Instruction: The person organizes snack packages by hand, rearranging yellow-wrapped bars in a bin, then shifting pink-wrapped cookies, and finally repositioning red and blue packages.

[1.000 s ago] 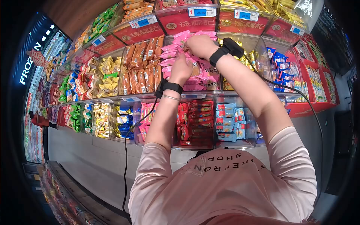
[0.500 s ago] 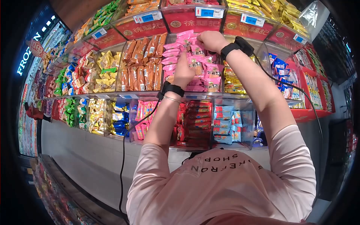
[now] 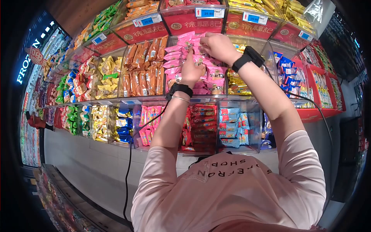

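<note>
Edging toward the right side of the bin since a second ago, the right hand (image 3: 218, 46) now sits farther from the left hand (image 3: 192, 70), leaving a strip of wrappers visible between the two. Its fingers are curled and bunched close together, their tips among the upper rows of pink packets (image 3: 211, 69); whether they pinch a single wrapper is impossible to tell from this angle. On the left hand, one finger extends straight up along the pile, touching or just above the wrappers, while the rest fold beneath the palm, and their grip, if any, is hidden.

Both arms reach forward from the sleeves of a pale pink shirt (image 3: 232, 189). The right forearm slants up and to the left, its wrist wearing a black strap (image 3: 241, 62); the left forearm rises more steeply, tilted to the right, with a black wristband (image 3: 180, 91) and a thin bracelet (image 3: 180, 99) just below it.

The pink packets fill the clear bin (image 3: 210, 96), stacked in overlapping rows to the left of the left hand, between the hands and below the right hand's fingers. Brown packets (image 3: 145, 77) lie in the compartment to the left, gold ones (image 3: 237, 83) to the right, and a blue price label (image 3: 209, 12) hangs above on a red panel (image 3: 193, 26).
</note>
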`<state>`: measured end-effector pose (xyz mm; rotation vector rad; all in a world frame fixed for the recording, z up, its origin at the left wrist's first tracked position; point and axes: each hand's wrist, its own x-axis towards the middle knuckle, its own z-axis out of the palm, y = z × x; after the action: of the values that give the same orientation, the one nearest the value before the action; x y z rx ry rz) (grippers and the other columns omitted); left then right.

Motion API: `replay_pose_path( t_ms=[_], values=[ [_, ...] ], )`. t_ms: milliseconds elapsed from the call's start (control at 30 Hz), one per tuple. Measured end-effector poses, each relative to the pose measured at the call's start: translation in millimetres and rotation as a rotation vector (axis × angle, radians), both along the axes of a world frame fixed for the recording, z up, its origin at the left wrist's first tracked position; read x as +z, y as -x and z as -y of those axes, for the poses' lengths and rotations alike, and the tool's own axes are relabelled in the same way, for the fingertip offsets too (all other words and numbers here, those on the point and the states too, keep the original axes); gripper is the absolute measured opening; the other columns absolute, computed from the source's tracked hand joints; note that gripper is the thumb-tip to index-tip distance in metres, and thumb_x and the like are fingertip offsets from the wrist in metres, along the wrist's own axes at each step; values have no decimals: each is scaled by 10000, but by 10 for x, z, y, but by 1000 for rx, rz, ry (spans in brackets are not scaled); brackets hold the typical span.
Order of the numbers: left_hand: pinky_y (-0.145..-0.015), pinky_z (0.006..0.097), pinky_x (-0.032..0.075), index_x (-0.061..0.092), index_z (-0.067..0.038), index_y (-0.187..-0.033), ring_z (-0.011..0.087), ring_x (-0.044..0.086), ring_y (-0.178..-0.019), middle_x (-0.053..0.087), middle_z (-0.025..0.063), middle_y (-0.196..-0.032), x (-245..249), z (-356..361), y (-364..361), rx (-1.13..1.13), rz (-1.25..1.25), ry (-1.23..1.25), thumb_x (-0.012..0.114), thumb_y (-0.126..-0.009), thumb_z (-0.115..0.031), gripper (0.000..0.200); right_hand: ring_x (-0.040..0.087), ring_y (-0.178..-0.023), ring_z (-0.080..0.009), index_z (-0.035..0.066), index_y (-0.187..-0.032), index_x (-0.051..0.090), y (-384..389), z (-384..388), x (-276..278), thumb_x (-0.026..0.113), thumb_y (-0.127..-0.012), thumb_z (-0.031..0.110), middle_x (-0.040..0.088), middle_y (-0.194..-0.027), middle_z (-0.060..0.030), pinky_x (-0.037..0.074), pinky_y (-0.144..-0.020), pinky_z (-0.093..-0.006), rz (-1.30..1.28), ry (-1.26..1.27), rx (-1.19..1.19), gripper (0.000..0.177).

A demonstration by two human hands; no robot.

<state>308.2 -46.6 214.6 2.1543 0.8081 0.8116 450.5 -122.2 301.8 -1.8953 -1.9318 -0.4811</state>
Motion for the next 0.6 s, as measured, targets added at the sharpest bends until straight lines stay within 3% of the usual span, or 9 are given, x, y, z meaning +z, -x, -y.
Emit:
replay_pose_path(
  t_ms=[67,133,233,300,367,400,433,500,600],
  values=[
    [-786,422,514,281,-62,-1465,366,666,-878,654,255,-995,18,28,0,24,-20,-41,716,-749,-117,840,639,-793,-330,98,-943,636,224,211,16,669,-787,228,615,-908,-111,519,-661,-440,14,52,56,206],
    [-1020,407,417,352,-24,-1426,387,500,-1238,509,251,-1337,59,8,6,-22,22,107,739,-736,-132,799,642,-771,-326,117,-993,627,338,377,-84,698,-755,196,596,-932,-108,525,-646,-442,45,133,84,260],
    [-1018,415,417,339,-23,-1432,396,490,-1245,503,257,-1341,113,31,18,-7,17,152,729,-734,-127,806,651,-768,-317,132,-1053,621,340,415,-300,709,-749,198,590,-978,-117,535,-641,-439,55,203,35,323],
    [-990,382,442,327,-24,-1439,347,544,-1200,546,231,-1301,45,-30,33,14,-34,88,739,-743,-111,814,653,-770,-318,139,-1082,623,296,389,-366,710,-755,207,586,-1003,-121,540,-648,-434,63,242,-39,346],
    [-914,331,487,314,-23,-1447,253,593,-1106,587,196,-1235,-37,-152,117,-89,25,22,736,-767,-80,802,657,-726,-319,148,-1021,641,260,367,-422,654,-797,245,591,-960,-133,535,-612,-436,56,164,-9,245],
    [-828,284,512,319,-27,-1448,168,611,-963,621,151,-1145,165,-96,266,-136,124,127,722,-792,-50,771,658,-737,-317,151,-1034,643,259,360,-422,657,-796,250,590,-965,-136,537,-616,-433,72,166,-12,259],
    [-796,321,533,316,-42,-1448,228,666,-909,624,191,-1159,430,-58,450,-81,107,55,672,-809,-34,732,658,-748,-315,154,-1047,646,262,362,-426,660,-795,256,588,-970,-139,539,-620,-430,85,169,-15,272],
    [-701,319,533,557,-7,-1234,189,662,-767,678,120,-982,546,-261,719,101,177,-82,683,-817,-74,441,657,-775,-314,157,-1078,645,266,386,-407,672,-789,253,585,-981,-141,542,-640,-430,79,172,-17,306],
    [-744,360,514,674,-19,-1023,266,651,-829,652,131,-934,456,-637,1003,166,-13,-231,729,-781,-133,273,654,-798,-309,162,-1091,654,282,397,-390,689,-780,241,584,-1002,-128,540,-672,-428,31,189,-18,322]
  ],
)
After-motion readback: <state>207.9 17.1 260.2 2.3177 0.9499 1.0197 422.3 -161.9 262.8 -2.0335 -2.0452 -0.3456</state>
